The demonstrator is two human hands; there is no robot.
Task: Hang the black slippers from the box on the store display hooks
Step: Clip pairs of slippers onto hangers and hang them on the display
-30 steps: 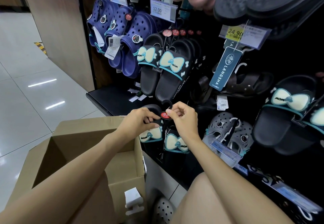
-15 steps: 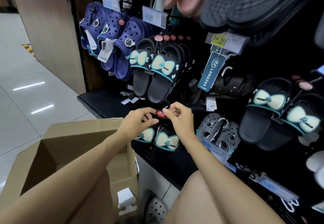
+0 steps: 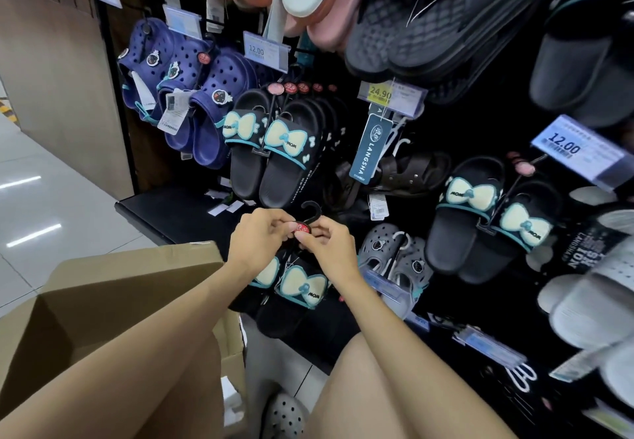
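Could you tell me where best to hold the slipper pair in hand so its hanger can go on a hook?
Probably the hanger neck below its curl, pinched from both sides, as both the left hand and right hand do now. The pair hangs beneath, leaving the curl free.

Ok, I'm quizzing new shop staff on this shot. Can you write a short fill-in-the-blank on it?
1. Both hands, left hand and right hand, pinch the hanger's round ____ tag.
2. The held slippers carry cream ____ decorations.
3. The cardboard box sits on the person's ____ side.
4. The yellow price label reads ____.

Missing: red; bow; left; 24.90
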